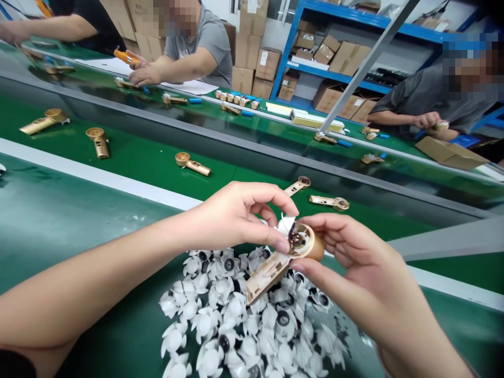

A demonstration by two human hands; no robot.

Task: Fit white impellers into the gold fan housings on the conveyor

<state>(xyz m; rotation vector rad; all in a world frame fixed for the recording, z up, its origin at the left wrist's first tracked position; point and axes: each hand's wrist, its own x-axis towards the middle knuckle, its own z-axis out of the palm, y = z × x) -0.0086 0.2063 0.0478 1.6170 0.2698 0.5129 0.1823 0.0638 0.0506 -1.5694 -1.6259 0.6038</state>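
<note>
Between my thumb and fingers, my left hand (pixel 244 218) pinches a small white fan blade (pixel 286 224), tilted at the rim of a round housing. My right hand (pixel 354 262) grips that gold handheld fan housing (pixel 270 275) by its round head, with the handle slanting down to the left. Dark motor parts and copper coils show inside the head. Below both hands a pile of white fan blades (pixel 244 315) lies on the green table (pixel 118 310). Some of the blades show black round hubs.
Beyond a white rail (pixel 157 193), several gold housings lie on a green conveyor belt (pixel 137 152), among them one housing (pixel 192 164). Across the line, people work at another belt; one person's hand (pixel 145 73) is by an orange tool (pixel 126 56). A slanted metal post (pixel 366 65) rises there.
</note>
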